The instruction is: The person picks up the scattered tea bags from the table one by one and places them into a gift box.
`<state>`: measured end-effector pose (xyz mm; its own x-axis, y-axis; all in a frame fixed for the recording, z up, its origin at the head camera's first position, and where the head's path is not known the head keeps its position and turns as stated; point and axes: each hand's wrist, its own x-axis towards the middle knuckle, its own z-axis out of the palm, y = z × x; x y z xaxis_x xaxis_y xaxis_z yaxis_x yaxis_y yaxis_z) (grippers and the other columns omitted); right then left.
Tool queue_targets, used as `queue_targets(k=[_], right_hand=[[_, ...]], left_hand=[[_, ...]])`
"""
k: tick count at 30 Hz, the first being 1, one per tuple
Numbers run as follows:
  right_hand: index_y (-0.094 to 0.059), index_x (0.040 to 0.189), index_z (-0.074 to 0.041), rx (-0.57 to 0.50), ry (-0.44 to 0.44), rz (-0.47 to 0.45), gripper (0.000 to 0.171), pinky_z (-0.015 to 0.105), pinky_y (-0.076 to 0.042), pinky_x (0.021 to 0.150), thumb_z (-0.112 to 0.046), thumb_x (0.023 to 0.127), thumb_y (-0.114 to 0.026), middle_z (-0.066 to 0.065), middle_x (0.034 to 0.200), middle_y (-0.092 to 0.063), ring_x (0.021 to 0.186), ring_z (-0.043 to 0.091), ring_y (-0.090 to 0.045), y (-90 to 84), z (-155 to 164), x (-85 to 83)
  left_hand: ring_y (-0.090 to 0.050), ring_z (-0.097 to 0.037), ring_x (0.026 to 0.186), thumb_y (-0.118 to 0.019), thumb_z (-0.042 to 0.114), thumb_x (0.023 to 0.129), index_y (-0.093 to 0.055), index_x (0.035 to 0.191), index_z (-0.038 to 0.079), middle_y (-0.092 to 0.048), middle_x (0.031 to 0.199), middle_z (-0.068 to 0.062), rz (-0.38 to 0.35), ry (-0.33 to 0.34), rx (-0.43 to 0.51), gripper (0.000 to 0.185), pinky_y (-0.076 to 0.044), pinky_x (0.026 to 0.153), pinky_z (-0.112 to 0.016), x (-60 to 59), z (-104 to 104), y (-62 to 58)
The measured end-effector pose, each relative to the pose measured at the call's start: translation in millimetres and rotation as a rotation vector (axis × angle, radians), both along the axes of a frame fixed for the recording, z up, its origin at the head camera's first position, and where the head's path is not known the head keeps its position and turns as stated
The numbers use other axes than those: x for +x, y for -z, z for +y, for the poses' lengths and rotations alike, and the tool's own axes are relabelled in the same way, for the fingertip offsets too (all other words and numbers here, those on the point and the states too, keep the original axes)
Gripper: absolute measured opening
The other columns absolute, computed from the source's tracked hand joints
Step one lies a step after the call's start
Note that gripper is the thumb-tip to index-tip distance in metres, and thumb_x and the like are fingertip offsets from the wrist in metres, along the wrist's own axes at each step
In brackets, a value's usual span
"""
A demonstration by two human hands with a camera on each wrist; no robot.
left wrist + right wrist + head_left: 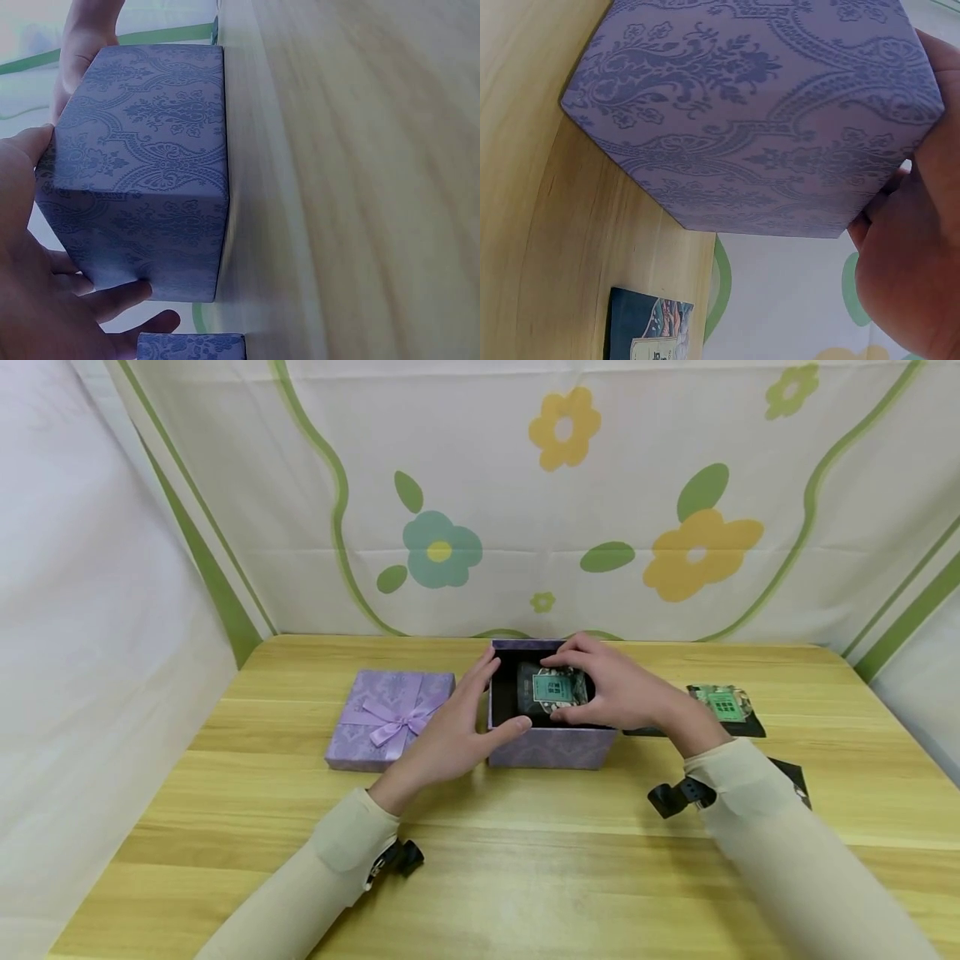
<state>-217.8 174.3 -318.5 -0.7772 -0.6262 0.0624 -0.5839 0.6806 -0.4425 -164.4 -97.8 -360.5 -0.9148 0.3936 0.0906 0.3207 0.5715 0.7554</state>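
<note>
A wooden table (525, 877) bears box (551, 747), lid (386, 718), packets (723, 706).

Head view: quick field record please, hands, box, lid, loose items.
left hand: fingers straight, braced against left wall of the open purple patterned gift box
right hand: holds a dark packet with a green label inside the box
lid: purple lid with ribbon bow, flat on the wooden table, left of the box
loose items: a second dark green-label packet lies right of the box

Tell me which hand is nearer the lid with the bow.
Left. The left hand braces the open box right beside the lid; the right hand reaches into the box, farther from it.
</note>
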Motion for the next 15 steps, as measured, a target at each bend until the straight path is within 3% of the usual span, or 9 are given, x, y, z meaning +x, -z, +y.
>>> queue_targets(k=[7, 15], right_hand=[[-0.061, 0.149, -0.012, 0.057, -0.018, 0.056, 0.069, 0.059, -0.045, 0.112, -0.036, 0.089, -0.086, 0.011, 0.141, -0.058, 0.131, 0.034, -0.055, 1.8, -3.2, 0.8], [-0.062, 0.149, -0.013, 0.069, -0.007, 0.047, 0.068, 0.062, -0.038, 0.116, -0.034, 0.089, -0.086, 0.010, 0.142, -0.059, 0.133, 0.034, -0.053, 3.6, -4.5, 1.1]], left_hand=[[-0.020, -0.025, 0.165, -0.058, 0.075, 0.097, -0.011, 0.172, 0.035, 0.004, 0.177, 0.026, 0.002, -0.006, -0.012, 0.098, -0.030, 0.125, -0.069, 0.0, 0.2, 0.3], [-0.020, -0.026, 0.166, -0.057, 0.074, 0.098, -0.010, 0.172, 0.036, 0.004, 0.177, 0.026, 0.007, -0.004, -0.011, 0.096, -0.031, 0.124, -0.069, 0.0, 0.4, 0.2]])
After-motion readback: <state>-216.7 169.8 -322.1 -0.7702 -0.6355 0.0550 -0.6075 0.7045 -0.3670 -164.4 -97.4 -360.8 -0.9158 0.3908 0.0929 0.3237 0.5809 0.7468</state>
